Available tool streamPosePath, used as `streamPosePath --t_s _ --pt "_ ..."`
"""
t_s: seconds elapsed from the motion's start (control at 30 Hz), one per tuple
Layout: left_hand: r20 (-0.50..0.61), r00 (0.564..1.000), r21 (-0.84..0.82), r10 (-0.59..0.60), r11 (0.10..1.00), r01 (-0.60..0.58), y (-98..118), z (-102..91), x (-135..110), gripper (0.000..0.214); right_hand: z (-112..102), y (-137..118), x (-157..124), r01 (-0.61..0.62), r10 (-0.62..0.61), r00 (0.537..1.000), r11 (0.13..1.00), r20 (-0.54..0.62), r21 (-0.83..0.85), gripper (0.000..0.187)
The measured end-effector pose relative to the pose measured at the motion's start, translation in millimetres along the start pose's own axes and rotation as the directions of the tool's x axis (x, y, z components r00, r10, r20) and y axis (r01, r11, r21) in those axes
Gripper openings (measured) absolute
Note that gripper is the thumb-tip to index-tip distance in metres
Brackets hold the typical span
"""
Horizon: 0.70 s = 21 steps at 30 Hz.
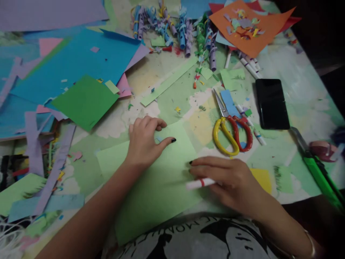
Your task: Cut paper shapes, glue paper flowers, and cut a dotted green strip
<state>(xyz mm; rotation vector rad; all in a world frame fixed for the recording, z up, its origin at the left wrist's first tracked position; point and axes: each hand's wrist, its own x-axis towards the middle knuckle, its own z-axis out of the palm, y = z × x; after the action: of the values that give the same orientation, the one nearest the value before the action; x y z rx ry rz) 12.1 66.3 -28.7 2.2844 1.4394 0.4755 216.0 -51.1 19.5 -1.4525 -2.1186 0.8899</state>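
A large sheet of light green paper (159,187) lies on the table in front of me, its near edge against my shirt. My left hand (145,140) rests on its upper part, thumb stretched away from the loosely curled fingers. A tiny blue scrap (159,139) shows by that thumb. Over the sheet's right side, my right hand (226,180) is closed round a white marker (201,183) with a red band, pointing left and slightly blurred. Scissors (231,133) with one yellow and one red handle lie just beyond my right hand, blades spread a little.
A black phone (272,104) and a green-handled cutter (320,176) lie at the right. Blue sheets (78,57) and a green square (86,100) cover the left. Decorated paper tubes (182,32) and orange paper (250,39) bearing scraps sit at the back.
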Motion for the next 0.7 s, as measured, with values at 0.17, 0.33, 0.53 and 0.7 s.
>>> streamPosePath --t_s 0.17,0.33,0.53,0.7 --pt "-0.006 1.0 -0.002 0.002 1.0 -0.002 0.3 -0.4 -0.8 0.028 17.9 7.3 -45.8 0.031 -0.03 0.993 0.999 0.112 -0.012 0.054" --pt "-0.02 1.0 -0.016 0.001 1.0 -0.001 0.8 -0.4 -1.6 0.027 30.0 10.6 -55.5 0.042 -0.039 0.994 0.999 0.105 -0.02 0.061" --pt "-0.027 0.999 -0.004 0.032 0.999 -0.032 0.0 -0.4 -2.7 0.026 20.1 3.8 -52.6 0.048 -0.043 0.989 0.999 0.142 -0.027 0.055" --pt "-0.037 0.996 -0.002 0.075 0.997 -0.075 -2.4 -0.5 -3.3 0.026 16.7 4.4 -49.4 -0.061 0.045 0.975 0.996 -0.219 -0.068 0.036"
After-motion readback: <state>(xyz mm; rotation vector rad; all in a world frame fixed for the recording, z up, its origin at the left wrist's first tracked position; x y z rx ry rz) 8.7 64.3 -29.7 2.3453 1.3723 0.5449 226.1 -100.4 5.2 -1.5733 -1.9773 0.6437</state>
